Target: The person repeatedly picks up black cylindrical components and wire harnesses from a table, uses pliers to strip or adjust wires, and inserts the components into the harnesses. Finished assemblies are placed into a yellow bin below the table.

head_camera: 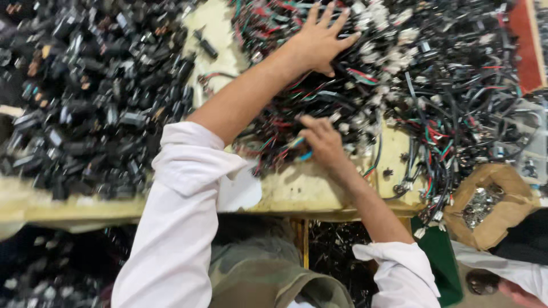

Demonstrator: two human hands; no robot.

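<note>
Spread wide, the fingers of the left hand [317,40] press flat on the tangled wire pile [399,85] far across the yellowish table [297,191], while the right hand [322,141] pinches a blue-tipped wire [301,149] at the pile's near edge, beside a heap of black connectors [91,97].

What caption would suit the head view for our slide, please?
Left hand spread on a tangled wire pile; right hand pinching wires at its edge.

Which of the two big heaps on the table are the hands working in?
The tangled wire heap with red, green and black leads; both hands touch it. The other is black connectors.
</note>
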